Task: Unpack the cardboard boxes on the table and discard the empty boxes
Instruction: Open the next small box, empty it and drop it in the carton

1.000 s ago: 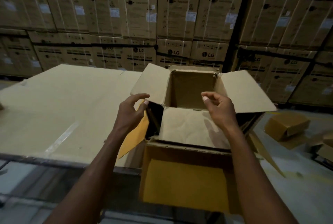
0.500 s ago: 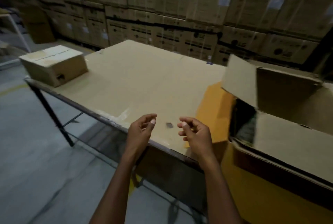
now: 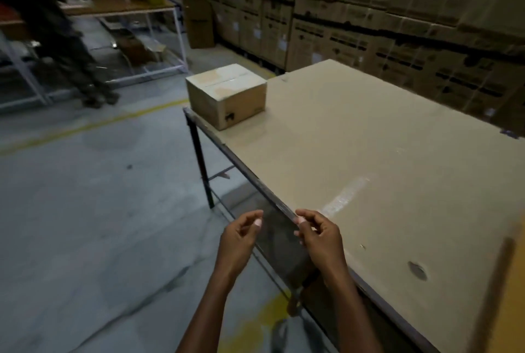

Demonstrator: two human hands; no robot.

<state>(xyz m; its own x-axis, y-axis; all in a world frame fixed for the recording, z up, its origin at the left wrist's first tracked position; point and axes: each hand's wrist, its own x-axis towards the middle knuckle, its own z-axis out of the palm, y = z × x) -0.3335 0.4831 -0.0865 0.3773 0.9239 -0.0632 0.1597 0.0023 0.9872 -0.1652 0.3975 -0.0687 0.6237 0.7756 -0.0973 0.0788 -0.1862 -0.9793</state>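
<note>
One sealed cardboard box [image 3: 226, 95] is seen at the table's [image 3: 369, 159] far left corner, not yet unpacked. Left hand [image 3: 238, 239] and right hand [image 3: 319, 236] are held loosely curled, empty, near the front edge.

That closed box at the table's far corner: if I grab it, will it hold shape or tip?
The box looks taped shut and square-edged, so probably stiff. It is low and wide, so unlikely to tip. It sits at the table edge, so a push could slide it off. Weight can't be judged.
</note>
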